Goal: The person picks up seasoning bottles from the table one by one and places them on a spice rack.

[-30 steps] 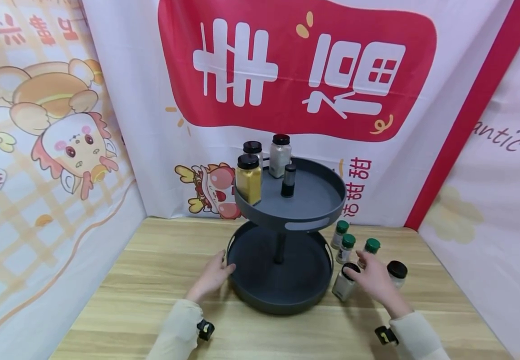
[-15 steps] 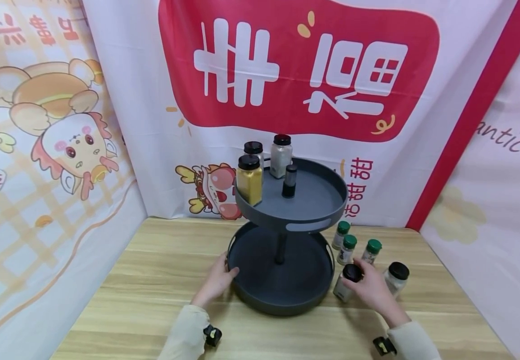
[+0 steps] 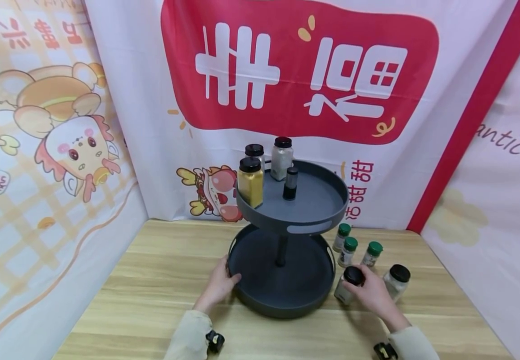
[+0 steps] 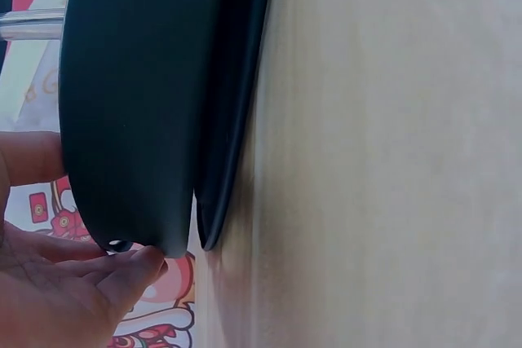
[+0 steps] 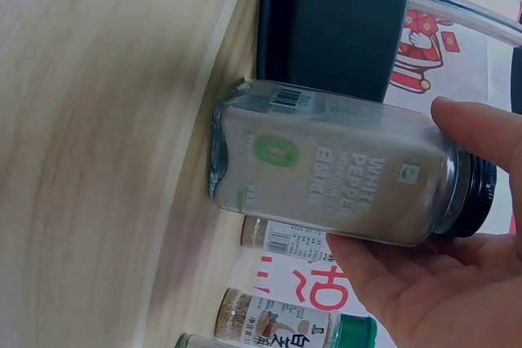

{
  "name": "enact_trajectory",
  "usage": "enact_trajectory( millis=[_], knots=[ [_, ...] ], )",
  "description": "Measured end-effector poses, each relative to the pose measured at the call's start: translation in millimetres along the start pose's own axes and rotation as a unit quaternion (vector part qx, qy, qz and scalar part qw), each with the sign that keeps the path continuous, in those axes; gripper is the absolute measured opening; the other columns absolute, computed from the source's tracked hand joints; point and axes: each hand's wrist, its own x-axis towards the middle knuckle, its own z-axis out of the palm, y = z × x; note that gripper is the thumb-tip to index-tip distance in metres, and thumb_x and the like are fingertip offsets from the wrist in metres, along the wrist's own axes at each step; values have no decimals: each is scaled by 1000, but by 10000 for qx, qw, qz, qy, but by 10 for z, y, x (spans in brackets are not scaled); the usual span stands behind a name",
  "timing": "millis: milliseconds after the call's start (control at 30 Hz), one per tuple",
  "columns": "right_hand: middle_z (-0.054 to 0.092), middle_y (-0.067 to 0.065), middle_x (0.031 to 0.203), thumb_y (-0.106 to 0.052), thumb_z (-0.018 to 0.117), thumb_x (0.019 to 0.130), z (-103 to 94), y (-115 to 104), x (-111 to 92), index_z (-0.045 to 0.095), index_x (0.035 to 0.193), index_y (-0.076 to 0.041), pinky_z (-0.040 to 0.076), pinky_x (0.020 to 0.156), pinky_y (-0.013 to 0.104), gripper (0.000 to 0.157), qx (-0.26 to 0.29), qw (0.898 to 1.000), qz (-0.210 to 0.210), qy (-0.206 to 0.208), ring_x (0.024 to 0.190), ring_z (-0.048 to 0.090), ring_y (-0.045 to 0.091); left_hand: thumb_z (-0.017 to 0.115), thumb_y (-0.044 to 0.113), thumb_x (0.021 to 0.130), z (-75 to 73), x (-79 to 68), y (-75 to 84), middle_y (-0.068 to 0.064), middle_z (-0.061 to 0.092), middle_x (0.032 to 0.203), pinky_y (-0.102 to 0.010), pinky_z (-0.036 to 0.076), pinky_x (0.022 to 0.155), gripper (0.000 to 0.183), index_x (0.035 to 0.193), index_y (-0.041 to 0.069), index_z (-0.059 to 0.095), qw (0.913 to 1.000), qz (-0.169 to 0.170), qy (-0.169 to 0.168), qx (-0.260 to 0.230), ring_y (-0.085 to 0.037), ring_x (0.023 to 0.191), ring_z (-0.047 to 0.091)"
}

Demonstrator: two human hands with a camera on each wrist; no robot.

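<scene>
A dark grey two-tier turntable tray (image 3: 282,295) stands mid-table in the head view. My left hand (image 3: 218,285) holds its lower tier at the left side, the thumb over the rim and the fingers against the outer wall (image 4: 139,120). To the right of the tray, my right hand (image 3: 374,292) grips a clear square white pepper jar (image 5: 326,169) near its black lid, thumb on one side and fingers on the other. The jar leans slightly; whether its base touches the table, I cannot tell.
Several green-capped spice bottles (image 3: 347,252) stand behind the right hand, and another black-lidded jar (image 3: 396,282) to its right. On the upper tier (image 3: 314,195) are a yellow spice jar (image 3: 250,187), two pale jars (image 3: 281,162) and a small dark bottle (image 3: 290,185). Printed cloths hang around the table.
My right hand has come down onto the white pepper jar and taken hold of it near the lid. My left hand has settled with its thumb further over the lower tier's rim.
</scene>
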Motion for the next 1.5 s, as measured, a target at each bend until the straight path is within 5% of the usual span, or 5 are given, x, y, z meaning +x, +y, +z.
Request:
enact_trajectory(
  millis=[367,633,1000,1233,1500],
  knots=[
    [58,29,117,-31,76,79,-2,40,-28,51,128,4,48,82,49,65,190,9995,248,-74,102,58,37,57,-8,86,24,-49,-56,-38,36,136,-54,30,104,62,139,-16,26,9997,146,-61,174,-47,125,38],
    [61,26,110,-34,79,76,-37,44,-42,51,125,9,49,80,48,71,289,9986,388,-227,97,59,34,53,1,93,25,-100,-49,-37,19,145,-54,21,109,65,142,-17,15,9982,-283,-273,451,-45,133,23],
    [58,31,115,-48,77,73,-46,86,-27,47,129,12,49,83,49,87,234,9960,804,-314,102,58,39,53,2,93,32,-105,-66,-36,19,146,-54,19,109,65,143,-15,15,9982,-232,-282,473,-44,134,22],
    [65,24,105,-43,79,74,-113,23,-50,57,119,7,51,77,45,70,316,9974,636,79,94,62,31,53,2,94,27,-119,-83,-34,21,146,-53,20,109,66,144,-14,14,9982,-186,-327,478,-43,134,23],
    [60,26,117,-51,75,75,-296,-206,12,53,128,5,51,82,45,80,674,9953,614,323,103,60,33,50,5,96,-6,-131,-36,-34,16,148,-53,20,109,65,144,-15,10,9971,-450,-373,492,-44,134,22]
  ],
)
